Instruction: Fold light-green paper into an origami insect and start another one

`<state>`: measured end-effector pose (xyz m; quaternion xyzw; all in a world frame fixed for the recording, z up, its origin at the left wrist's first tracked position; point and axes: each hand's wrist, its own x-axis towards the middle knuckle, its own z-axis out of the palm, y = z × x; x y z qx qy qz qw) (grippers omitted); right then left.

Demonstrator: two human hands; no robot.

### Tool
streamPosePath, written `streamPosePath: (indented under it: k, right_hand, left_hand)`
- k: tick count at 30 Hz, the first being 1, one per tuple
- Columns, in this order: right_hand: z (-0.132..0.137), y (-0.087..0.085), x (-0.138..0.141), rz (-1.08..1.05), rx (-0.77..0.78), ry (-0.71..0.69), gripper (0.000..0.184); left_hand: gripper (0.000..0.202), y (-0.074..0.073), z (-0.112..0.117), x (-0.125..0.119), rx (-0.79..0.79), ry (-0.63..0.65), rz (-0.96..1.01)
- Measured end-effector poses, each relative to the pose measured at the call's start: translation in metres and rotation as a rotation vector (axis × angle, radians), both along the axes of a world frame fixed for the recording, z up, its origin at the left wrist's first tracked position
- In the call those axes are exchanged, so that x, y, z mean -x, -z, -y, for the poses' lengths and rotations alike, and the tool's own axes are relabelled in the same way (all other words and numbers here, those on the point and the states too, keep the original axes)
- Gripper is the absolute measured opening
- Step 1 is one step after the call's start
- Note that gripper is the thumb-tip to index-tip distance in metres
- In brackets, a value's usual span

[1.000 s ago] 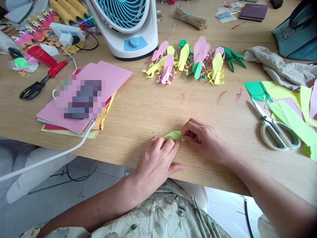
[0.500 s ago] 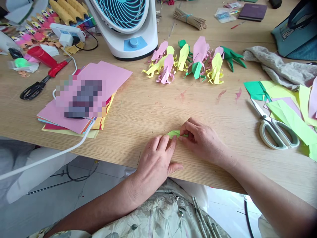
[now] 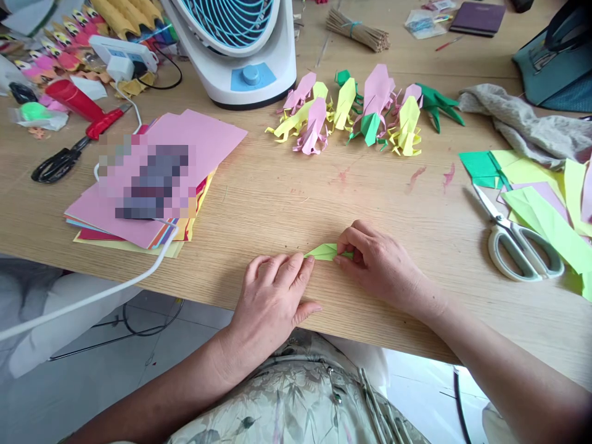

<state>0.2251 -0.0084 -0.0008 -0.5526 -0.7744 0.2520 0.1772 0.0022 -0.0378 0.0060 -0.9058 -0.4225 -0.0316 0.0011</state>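
A small folded piece of light green paper [image 3: 324, 251] lies near the front edge of the wooden table. My right hand [image 3: 377, 262] pinches its right end between thumb and fingers. Flat on the table, with fingers stretched out, my left hand [image 3: 275, 296] touches the paper's left tip with its fingertips; part of that tip is hidden beneath them. Farther back stand several folded paper figures in pink, yellow and green, among them a pink one [image 3: 312, 126] and a yellow one [image 3: 407, 126].
White-handled scissors [image 3: 522, 243] lie at the right beside green and yellow paper pieces [image 3: 548, 225]. A stack of coloured paper [image 3: 208, 139] is at the left, with a white cable [image 3: 139, 274] crossing it. A fan [image 3: 259, 77], a hot-glue gun [image 3: 99, 123] and a grey cloth [image 3: 513, 114] stand or lie farther back.
My left hand has slid left along the light green paper, uncovering more of it. My right hand keeps its pinch in about the same place.
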Motion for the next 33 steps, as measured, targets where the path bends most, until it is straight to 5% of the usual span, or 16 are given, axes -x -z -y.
streamPosePath:
  k: [13, 22, 26, 33]
  right_hand:
    - [-0.001, 0.002, -0.001, -0.032, -0.017, 0.0, 0.008]
    - [-0.001, 0.007, -0.021, -0.46, 0.124, 0.019, 0.01]
    - [-0.002, 0.007, -0.021, -0.496, 0.14, 0.017, 0.008]
    - [0.001, 0.011, -0.019, -0.578, 0.148, 0.014, 0.005]
  left_hand:
    - [0.048, 0.009, -0.004, 0.01, 0.057, 0.025, 0.123]
    - [0.045, 0.008, -0.008, 0.016, 0.13, -0.044, 0.314]
    - [0.041, 0.002, -0.024, 0.004, 0.161, -0.12, 0.366]
    - [0.019, 0.003, -0.056, -0.031, 0.229, -0.047, 0.336]
